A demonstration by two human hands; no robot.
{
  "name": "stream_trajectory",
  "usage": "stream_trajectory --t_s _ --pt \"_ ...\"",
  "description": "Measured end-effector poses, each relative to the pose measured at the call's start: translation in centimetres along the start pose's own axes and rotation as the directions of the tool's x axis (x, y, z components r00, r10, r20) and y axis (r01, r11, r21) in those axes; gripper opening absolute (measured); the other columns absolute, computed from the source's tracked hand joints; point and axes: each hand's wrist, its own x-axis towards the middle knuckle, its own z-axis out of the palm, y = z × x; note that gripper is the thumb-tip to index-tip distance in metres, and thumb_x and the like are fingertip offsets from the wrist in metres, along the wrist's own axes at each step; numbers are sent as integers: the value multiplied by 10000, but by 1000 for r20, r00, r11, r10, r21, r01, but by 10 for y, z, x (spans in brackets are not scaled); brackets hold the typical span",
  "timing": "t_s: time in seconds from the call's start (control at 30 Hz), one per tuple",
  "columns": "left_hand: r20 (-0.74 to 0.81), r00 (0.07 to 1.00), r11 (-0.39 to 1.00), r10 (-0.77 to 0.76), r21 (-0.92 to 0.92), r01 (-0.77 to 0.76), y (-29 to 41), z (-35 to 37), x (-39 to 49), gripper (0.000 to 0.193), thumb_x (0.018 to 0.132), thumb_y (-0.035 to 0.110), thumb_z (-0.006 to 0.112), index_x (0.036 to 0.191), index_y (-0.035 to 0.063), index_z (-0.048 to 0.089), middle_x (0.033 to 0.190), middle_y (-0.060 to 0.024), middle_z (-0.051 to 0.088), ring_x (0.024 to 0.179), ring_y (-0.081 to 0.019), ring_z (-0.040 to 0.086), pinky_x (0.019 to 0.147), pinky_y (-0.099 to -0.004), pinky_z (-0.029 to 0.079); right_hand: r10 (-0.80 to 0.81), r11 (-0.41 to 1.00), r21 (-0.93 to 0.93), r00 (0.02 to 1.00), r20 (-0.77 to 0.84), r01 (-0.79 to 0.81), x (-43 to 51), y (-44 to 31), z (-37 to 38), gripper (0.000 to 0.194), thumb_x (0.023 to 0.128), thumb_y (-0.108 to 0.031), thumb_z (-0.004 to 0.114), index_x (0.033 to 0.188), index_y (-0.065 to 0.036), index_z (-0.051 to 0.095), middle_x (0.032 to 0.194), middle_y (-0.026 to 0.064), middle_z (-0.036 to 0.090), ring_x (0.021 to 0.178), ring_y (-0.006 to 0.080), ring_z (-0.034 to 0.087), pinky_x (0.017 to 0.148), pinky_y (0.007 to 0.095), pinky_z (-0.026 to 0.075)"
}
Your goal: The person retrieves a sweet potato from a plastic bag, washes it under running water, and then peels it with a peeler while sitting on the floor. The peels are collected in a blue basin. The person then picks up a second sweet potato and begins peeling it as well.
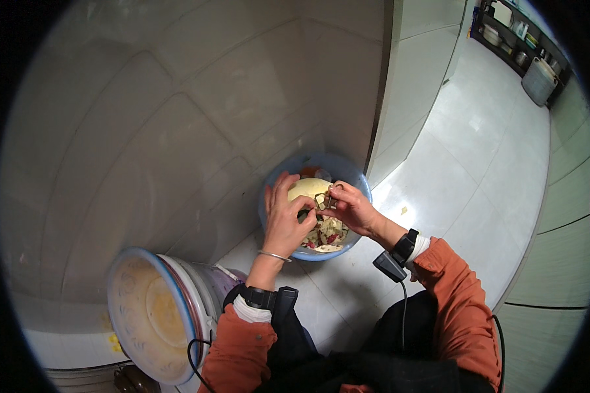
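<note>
Both hands are over a blue plastic tub on the floor, which holds food scraps in pale, green and red pieces. My right hand grips a small dark metal tool, which looks like a peeler with a looped frame. At its near end, the thumb and forefinger of my left hand come together; any small scrap between them is too small to make out. Behind the fingers a large, smooth, pale yellow piece lies in the tub, partly hidden by my left hand.
Stacked basins and buckets lean on their side at the lower left. A tiled wall stands behind the tub, with a wall edge beside it. Tiled floor stretches right, toward a dark shelf and a grey basket.
</note>
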Motion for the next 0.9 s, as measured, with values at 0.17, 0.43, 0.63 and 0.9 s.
stream_trajectory --t_s 0.17,0.43,0.63,0.9 --pt "99 995 997 9 77 -17 2 2 -2 99 688 114 694 763 94 633 1292 -108 472 1329 -346 370 1099 -588 196 4 997 -74 999 -44 -7 1 1 1 162 962 -220 555 936 -62 533 914 30 539 949 134 557 938 381 518" --pt "121 992 995 -20 -94 32 -2 2 -4 113 694 102 658 803 116 684 1307 -128 463 1341 -329 357 1120 -584 169 -141 990 -25 981 -132 139 0 -3 7 174 962 -235 562 968 -64 527 955 45 561 958 154 573 928 372 511" --pt "-118 990 994 -74 74 83 10 9 8 166 738 212 738 788 93 633 1128 -107 530 1168 -290 484 1087 -550 253 -319 888 -416 913 -254 195 5 2 14 240 937 -211 604 920 28 603 1157 102 535 962 156 570 846 277 500" --pt "-168 985 966 40 257 4 12 8 13 183 752 210 717 776 63 610 914 -75 535 959 -261 521 1011 -514 332 -638 484 -793 770 -29 371 -5 -2 32 234 894 -203 644 929 28 640 1289 172 482 1151 255 495 956 330 413"
